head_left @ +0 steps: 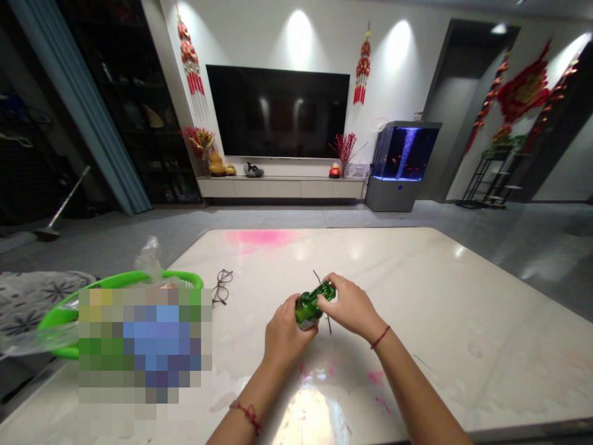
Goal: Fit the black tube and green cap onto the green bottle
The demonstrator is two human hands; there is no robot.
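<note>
A shiny green bottle [306,311] is tilted between my two hands, above the middle of the table. My left hand [286,330] is closed around its wider lower part. The fingers of my right hand [349,304] grip the upper right end, and they partly cover it. A thin dark stick [329,325] shows above and below the bottle; its middle is hidden, and I cannot tell whether it is held or lies on the table.
The pale stone table [417,266] has pink stains. Left of my hands lie eyeglasses [223,287]. Farther left stands a green basket [55,318] with plastic bags, partly behind a pixelated patch. A thin dark strand [422,362] lies to the right.
</note>
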